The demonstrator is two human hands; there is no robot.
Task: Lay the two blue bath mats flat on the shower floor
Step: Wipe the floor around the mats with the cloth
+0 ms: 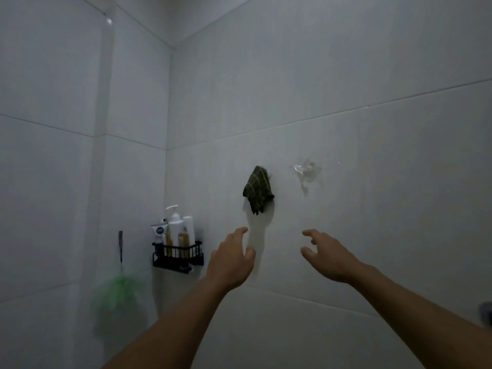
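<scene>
Both grips hold nothing: left hand (231,258) and right hand (328,255) are raised toward the white tiled wall (346,75), fingers loosely spread and relaxed, not touching it. Blue bath mats and shower floor are out of frame, so where they lie cannot be told. Dark green striped cloth (258,189) hangs on wall above left hand; clear plastic hook (306,173) just right of it. Black wire caddy (177,255) with bottles (175,230) sits at corner left. Green mesh loofah (118,287) hangs below a dark hook on left wall.
</scene>
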